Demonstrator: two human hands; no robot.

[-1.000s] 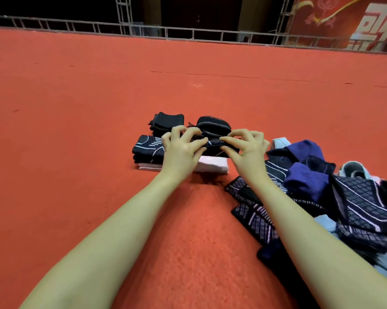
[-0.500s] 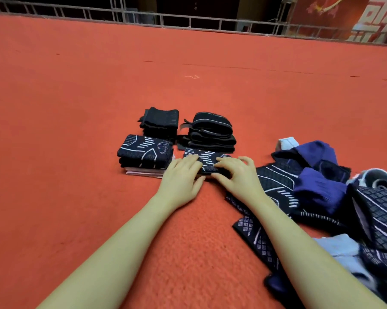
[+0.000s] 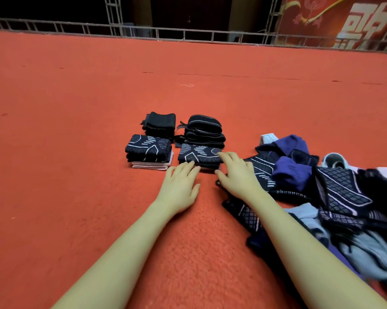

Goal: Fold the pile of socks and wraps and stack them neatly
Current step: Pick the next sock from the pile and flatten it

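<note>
Both hands are lying flat with fingers spread and relaxed: left hand [image 3: 181,186] fingertips are touching the near edge of the folded patterned sock [image 3: 199,155], right hand [image 3: 237,172] is resting at its right end. The unfolded pile [image 3: 335,197] is sitting right of the right hand on the red carpet [image 3: 76,152].

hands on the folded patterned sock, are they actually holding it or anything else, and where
Nothing is held. Left hand and right hand lie open, straight fingertips just touching the near edge of the folded patterned sock.
</note>
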